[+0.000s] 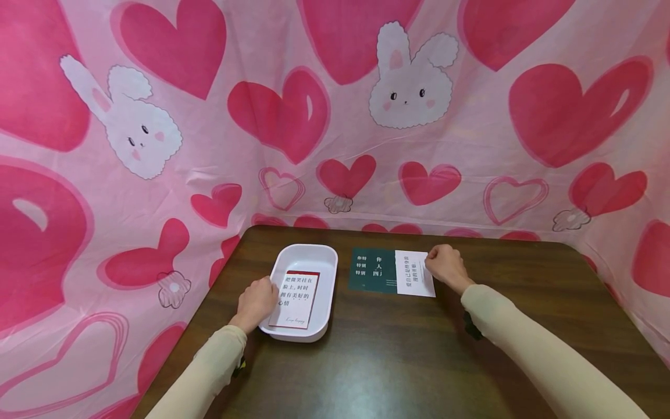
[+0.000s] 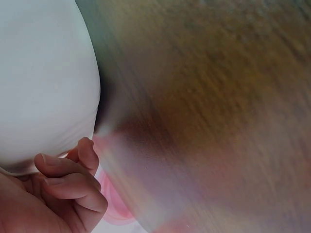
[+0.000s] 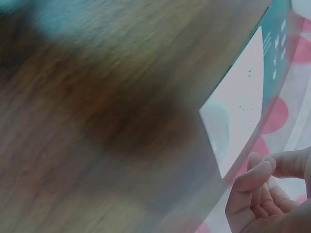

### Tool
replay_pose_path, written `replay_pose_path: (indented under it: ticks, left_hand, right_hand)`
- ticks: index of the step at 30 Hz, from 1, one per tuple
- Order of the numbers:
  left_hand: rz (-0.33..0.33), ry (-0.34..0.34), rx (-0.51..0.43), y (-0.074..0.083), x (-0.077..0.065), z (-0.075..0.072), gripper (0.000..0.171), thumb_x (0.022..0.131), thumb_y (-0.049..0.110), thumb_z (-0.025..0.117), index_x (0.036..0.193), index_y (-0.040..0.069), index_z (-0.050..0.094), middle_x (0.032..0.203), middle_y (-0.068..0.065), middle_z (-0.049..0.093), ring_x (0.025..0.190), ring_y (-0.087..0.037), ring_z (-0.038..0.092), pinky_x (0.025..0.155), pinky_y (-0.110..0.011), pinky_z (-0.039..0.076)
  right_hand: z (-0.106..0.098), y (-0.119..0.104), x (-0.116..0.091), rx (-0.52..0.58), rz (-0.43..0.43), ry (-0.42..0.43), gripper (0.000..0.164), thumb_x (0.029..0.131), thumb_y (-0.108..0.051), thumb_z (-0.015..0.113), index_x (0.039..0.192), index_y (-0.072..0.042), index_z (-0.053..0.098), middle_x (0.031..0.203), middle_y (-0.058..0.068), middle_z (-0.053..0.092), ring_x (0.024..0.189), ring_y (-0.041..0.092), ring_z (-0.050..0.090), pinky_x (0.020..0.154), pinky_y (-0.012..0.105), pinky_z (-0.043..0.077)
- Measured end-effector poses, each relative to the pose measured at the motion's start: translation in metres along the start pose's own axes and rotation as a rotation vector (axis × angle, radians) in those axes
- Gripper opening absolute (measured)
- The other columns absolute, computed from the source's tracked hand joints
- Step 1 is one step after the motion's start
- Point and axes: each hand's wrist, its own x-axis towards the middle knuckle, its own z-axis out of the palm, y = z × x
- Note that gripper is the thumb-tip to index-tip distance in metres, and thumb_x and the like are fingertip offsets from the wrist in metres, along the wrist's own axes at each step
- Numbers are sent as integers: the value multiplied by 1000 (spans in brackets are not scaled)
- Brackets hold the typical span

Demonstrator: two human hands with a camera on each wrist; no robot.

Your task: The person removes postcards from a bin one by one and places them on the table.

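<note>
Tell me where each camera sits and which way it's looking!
Head: on the person's head, facing forward and down at the table, tray and heart-covered cloth; left hand, right hand and sleeves show.
Left wrist: on that wrist, facing the tray's side and table; the left hand's curled fingers show.
Right wrist: on that wrist, facing the table and a white card overlapping a green card; the right hand shows.
Shared: head and right wrist views both show those two cards.
</note>
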Motion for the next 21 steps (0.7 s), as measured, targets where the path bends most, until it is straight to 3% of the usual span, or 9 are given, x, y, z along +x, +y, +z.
replay_pose_path:
  ticks: [14,21]
  left_hand:
    - [2,3,-1,-1,1,0,29,104,18,60,117,-9,62,82,-11,60,71,-26,60,64,-41,54]
    - [-11,-6,-9,1,2,-1,31,105,18,60,121,-9,61,86,-12,62,74,-26,61,67,-41,54]
  right_hand:
    - [1,-16,2,35,11,-9,20,95,-10,64,105,6,71,96,21,69,72,29,63,58,33,56]
    - [-4,-25,5,51,-51,7,22,95,-11,63,101,7,73,98,23,71,77,32,63,62,36,59]
